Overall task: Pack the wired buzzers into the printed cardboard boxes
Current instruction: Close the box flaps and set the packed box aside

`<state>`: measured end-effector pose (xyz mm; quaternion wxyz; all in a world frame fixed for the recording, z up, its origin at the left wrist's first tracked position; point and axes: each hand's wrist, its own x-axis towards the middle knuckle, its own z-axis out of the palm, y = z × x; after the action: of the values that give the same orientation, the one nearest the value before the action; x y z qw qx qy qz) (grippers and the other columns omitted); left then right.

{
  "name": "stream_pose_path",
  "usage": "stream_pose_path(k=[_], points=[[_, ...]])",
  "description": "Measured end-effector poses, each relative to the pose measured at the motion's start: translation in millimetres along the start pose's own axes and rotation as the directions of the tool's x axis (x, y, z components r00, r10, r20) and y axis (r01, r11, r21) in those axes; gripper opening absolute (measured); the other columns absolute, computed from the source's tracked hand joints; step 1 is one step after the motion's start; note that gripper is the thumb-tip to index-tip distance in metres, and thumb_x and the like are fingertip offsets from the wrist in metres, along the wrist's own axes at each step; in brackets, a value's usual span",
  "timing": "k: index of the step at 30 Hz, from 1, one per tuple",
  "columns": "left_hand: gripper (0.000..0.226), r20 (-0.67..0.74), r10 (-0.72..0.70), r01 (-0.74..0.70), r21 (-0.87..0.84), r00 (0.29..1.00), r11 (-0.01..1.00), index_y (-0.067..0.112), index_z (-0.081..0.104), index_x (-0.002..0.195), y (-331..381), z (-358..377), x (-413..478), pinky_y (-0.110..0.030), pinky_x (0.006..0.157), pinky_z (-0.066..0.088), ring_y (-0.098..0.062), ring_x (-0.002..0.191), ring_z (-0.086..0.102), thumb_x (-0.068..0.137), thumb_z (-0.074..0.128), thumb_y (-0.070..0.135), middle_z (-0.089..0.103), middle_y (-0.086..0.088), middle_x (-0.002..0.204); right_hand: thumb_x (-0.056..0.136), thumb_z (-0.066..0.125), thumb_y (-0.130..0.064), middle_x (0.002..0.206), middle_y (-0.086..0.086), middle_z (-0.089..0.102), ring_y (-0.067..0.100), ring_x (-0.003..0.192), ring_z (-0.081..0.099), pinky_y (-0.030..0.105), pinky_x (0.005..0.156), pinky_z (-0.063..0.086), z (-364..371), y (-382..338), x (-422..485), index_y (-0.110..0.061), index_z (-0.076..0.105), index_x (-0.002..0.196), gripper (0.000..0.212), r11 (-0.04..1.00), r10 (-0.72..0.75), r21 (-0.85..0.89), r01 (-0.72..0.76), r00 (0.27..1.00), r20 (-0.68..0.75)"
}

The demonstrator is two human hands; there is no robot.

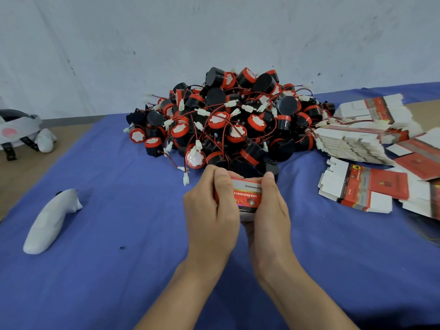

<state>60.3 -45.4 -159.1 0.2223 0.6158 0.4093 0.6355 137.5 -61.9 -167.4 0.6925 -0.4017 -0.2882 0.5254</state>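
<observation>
Nearest us, the left hand (212, 210) and the right hand (269, 210) clasp a printed cardboard box (246, 194) between them over the blue-covered counter (119, 222). Their fingers (222, 186) curl round its ends, thumbs on top. We cannot tell what is inside it. To the left lies a white controller (50, 222); to the right, stacks of flat boxes (364, 186). Just beyond the hands we see the heap of wired buzzers (228, 120), its wires reaching the stacks.
</observation>
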Motion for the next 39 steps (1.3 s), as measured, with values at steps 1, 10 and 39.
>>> stream_pose_path(k=[1, 10, 39], points=[[0.035, -0.011, 0.018, -0.017, 0.022, 1.0, 1.0, 0.022, 0.064, 0.087, 0, 1, 0, -0.023, 0.054, 0.056, -0.008, 0.075, 0.071, 0.099, 0.036, 0.039, 0.071, 0.012, 0.081, 0.103, 0.045, -0.049, 0.081, -0.001, 0.075, 0.009, 0.073, 0.072, 0.019, 0.062, 0.054, 0, 0, 0, -0.021, 0.07, 0.091, 0.04, 1.0, 0.005, 0.01, -0.005, 1.0, -0.003], [0.039, 0.001, 0.018, -0.018, 0.083, 1.0, 0.996, 0.024, 0.061, 0.086, -1, 4, 1, -0.035, 0.056, 0.058, -0.01, 0.072, 0.07, 0.099, 0.031, 0.047, 0.069, 0.012, 0.08, 0.103, 0.048, -0.046, 0.081, 0.0, 0.075, 0.009, 0.073, 0.072, 0.02, 0.06, 0.055, -4, -1, 5, -0.022, 0.071, 0.086, 0.037, 0.999, 0.0, 0.049, -0.001, 1.0, 0.009], [0.03, 0.209, -0.147, 0.192, -0.213, 0.967, 0.958, 0.021, 0.062, 0.096, -2, 2, 4, -0.016, 0.065, 0.054, -0.005, 0.085, 0.07, 0.101, 0.037, 0.036, 0.07, 0.014, 0.089, 0.104, 0.044, -0.047, 0.088, 0.0, 0.073, 0.013, 0.084, 0.069, 0.035, 0.083, 0.055, -8, -3, 7, -0.034, 0.07, 0.078, 0.04, 0.982, -0.137, -0.125, 0.14, 0.99, 0.031]])
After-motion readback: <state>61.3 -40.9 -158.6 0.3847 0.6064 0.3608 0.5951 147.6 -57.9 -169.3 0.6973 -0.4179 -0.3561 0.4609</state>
